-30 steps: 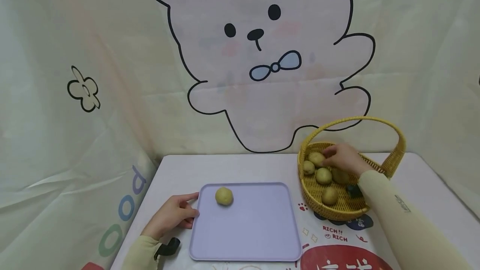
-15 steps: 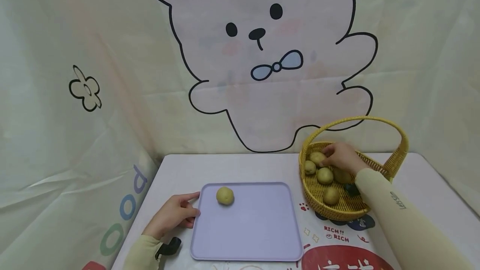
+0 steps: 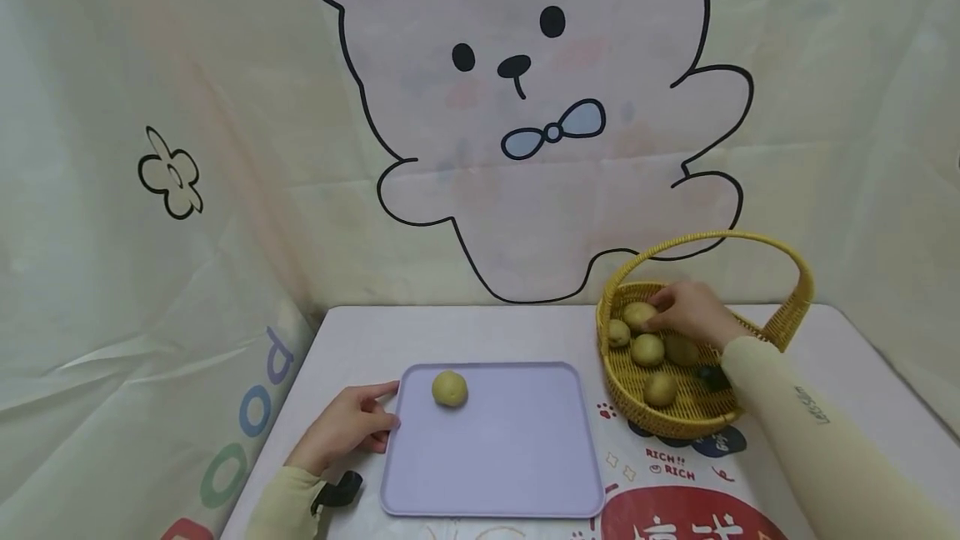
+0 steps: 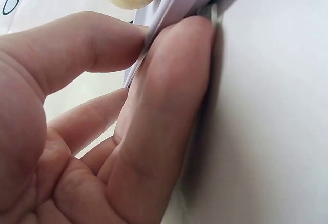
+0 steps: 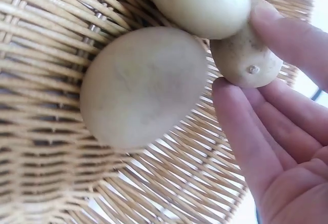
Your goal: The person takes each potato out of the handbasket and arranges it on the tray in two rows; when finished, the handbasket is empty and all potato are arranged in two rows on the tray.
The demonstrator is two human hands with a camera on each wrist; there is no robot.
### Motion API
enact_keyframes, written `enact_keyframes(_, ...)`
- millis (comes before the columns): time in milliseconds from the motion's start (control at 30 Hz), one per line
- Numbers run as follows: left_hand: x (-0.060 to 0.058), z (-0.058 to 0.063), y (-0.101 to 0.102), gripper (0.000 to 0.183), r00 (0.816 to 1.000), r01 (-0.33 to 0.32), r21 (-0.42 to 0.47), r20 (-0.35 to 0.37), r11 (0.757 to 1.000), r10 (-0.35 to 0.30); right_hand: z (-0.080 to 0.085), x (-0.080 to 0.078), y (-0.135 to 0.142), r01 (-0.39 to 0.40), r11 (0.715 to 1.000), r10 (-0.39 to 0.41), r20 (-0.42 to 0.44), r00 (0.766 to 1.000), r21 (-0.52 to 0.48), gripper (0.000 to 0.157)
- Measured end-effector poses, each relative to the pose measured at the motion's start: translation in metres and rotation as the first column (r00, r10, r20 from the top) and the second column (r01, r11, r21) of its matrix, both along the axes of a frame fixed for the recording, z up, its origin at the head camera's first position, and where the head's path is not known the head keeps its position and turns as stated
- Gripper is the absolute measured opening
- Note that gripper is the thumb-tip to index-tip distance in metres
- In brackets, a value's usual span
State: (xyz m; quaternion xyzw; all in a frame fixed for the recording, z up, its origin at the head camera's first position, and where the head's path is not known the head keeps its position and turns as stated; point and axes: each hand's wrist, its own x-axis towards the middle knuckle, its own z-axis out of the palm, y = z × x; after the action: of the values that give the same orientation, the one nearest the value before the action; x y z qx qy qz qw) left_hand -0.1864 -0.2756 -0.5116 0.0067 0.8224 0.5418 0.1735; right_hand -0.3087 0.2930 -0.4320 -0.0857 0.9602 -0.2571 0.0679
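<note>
Pinching the tray point(image 3: 517, 444) between nine and ten o'clock on its rim, as far as the left wrist view let us judge, our left hand point(image 3: 341, 427) seemed to steady it. Had we tugged or tilted that edge, the tray might have skidded over the bench point(image 3: 465, 336). The round potato point(image 3: 450, 388) lay on it towards eleven o'clock, and its shape made rolling likely if we jolted the tray.

At two o'clock from the tray stood the wicker basket point(image 3: 678, 426). Inside it, at ten o'clock, lay a small potato point(image 3: 618, 333); close by, at eleven o'clock, was the held potato point(image 3: 640, 315), gripped between thumb and fingers of our right hand point(image 3: 696, 309). Only the fingertips bore on it, so a weak squeeze could have let it slip. In the right wrist view a pale potato point(image 5: 200, 6) overlapped it, and we could have knocked that one loose while lifting.

Farther right, a dark object point(image 3: 711, 377), apparently our wrist camera, hung between three and four o'clock and could have snagged the weave. Our sleeve point(image 3: 825, 448), entering from four o'clock, passed close to the handle point(image 3: 792, 315); bumping that might have tipped the basket.
</note>
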Motion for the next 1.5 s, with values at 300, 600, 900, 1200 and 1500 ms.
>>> enact_keyframes(300, 0.001, -0.001, -0.005, 0.074, 1.0, -0.015, -0.011, -0.002, 1.0, 0.015, 0.03, 0.032, -0.013, -0.012, 1.0, 0.012, -0.041, 0.999, 0.005, 0.053)
enact_keyframes(600, -0.001, 0.003, -0.015, 0.075, 0.999, -0.042, -0.039, 0.001, 0.998, 0.043, 0.047, 0.086, -0.041, -0.015, 0.998, 0.009, -0.109, 0.994, -0.053, 0.056)
enact_keyframes(900, -0.003, 0.002, -0.018, 0.075, 1.0, -0.029, -0.012, 0.007, 0.999, 0.03, 0.04, 0.117, -0.086, -0.063, 0.991, 0.05, -0.11, 0.993, -0.121, 0.049)
enact_keyframes(1200, -0.001, 0.005, -0.01, 0.074, 1.0, -0.028, -0.013, 0.011, 1.0, 0.028, 0.019, 0.119, -0.141, -0.104, 0.965, 0.092, -0.058, 0.994, -0.24, 0.046)
enact_keyframes(1500, -0.002, 0.003, -0.004, 0.074, 1.0, 0.0, 0.004, 0.001, 1.0, 0.0, -0.018, 0.1, -0.186, -0.122, 0.966, 0.109, -0.068, 0.992, -0.229, 0.041)
